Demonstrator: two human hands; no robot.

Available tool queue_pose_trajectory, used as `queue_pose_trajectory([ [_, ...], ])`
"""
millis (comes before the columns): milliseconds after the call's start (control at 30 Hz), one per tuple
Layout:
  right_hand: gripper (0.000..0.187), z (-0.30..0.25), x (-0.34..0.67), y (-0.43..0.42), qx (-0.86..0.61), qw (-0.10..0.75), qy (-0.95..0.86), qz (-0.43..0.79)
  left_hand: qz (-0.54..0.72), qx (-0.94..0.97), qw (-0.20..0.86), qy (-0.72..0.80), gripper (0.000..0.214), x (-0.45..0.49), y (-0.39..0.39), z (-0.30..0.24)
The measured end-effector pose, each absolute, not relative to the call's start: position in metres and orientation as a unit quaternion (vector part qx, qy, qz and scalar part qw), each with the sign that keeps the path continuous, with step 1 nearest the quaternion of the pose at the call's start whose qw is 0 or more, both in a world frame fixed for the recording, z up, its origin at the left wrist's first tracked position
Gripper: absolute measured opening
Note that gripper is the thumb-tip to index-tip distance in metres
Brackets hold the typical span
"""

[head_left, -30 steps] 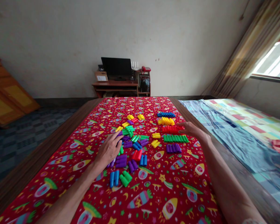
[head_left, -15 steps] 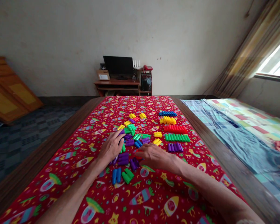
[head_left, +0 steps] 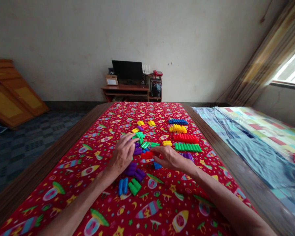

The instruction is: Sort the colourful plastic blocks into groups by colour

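Bullet-shaped plastic toy blocks lie in a loose pile on a patterned red cloth (head_left: 147, 203). My left hand (head_left: 123, 152) rests over the pile's left side, fingers stretched and parted, tips close to a green block (head_left: 139, 136). Purple blocks (head_left: 137, 151) lie beside its thumb. The fingers of my right hand (head_left: 168, 157) close on the end of a red block (head_left: 147, 155); the exact grip is partly hidden. Under that hand a blue block (head_left: 157, 166) shows. Nearer to me are a purple group (head_left: 130, 169), a blue pair (head_left: 123, 186) and a green block (head_left: 134, 186).
Joined rows stand at the right: blue (head_left: 178, 121), yellow (head_left: 178, 128), red (head_left: 186, 138), green (head_left: 188, 147) and purple (head_left: 188, 156), the last partly behind my right arm. Yellow blocks (head_left: 151, 123) lie farther back. A wooden table edge (head_left: 201, 131) borders the cloth.
My right hand has moved away from me and slightly right, with the red block at its fingertips. A blue block now shows beneath it. My left hand has shifted slightly forward and right.
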State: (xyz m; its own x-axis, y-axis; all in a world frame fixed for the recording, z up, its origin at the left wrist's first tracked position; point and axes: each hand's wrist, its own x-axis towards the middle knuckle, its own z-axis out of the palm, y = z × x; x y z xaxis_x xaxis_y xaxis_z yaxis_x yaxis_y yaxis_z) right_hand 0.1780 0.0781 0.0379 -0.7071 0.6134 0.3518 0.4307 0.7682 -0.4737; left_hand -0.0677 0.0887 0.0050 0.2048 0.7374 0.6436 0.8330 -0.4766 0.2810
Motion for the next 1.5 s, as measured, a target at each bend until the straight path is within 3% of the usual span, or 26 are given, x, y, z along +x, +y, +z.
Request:
queue_pose_trajectory([
  [100, 0.014, 0.039, 0.179, 0.078, -0.307, 0.251, -0.892, 0.216, -0.366, -0.808, -0.116, -0.446, 0.041, -0.043, 0.068, 0.023],
  [233, 0.014, 0.037, 0.179, 0.08, -0.326, 0.253, -0.888, 0.205, -0.339, -0.765, -0.244, -0.49, 0.03, -0.026, 0.055, 0.024],
  [433, 0.022, 0.037, 0.173, 0.071, -0.339, 0.329, -0.88, 0.044, -0.47, -0.495, -0.558, -0.471, 0.038, -0.02, 0.057, 0.018],
  [567, 0.023, 0.035, 0.161, 0.061, -0.358, 0.31, -0.88, -0.024, -0.553, -0.354, -0.617, -0.434, 0.035, -0.006, 0.045, 0.024],
  [767, 0.017, 0.031, 0.157, 0.06, -0.356, 0.26, -0.897, -0.031, -0.509, -0.332, -0.675, -0.419, 0.039, 0.0, 0.034, 0.021],
  [1033, 0.035, 0.047, 0.185, 0.079, -0.232, 0.309, -0.918, 0.083, -0.435, -0.49, -0.61, -0.445, 0.048, -0.002, 0.034, 0.027],
  [1167, 0.037, 0.062, 0.227, 0.112, -0.362, 0.31, -0.878, 0.046, -0.455, -0.566, -0.507, -0.464, 0.051, -0.016, 0.047, 0.034],
  [1267, 0.033, 0.064, 0.272, 0.136, -0.48, 0.256, -0.839, 0.013, -0.42, -0.667, -0.387, -0.478, 0.048, -0.046, 0.067, 0.045],
  [1400, 0.033, 0.056, 0.314, 0.151, -0.574, 0.18, -0.799, 0.016, -0.306, -0.76, -0.159, -0.55, 0.043, -0.103, 0.093, 0.057],
  [1500, 0.032, 0.052, 0.321, 0.152, -0.563, 0.168, -0.808, 0.036, -0.194, -0.752, -0.127, -0.617, 0.046, -0.141, 0.104, 0.056],
])
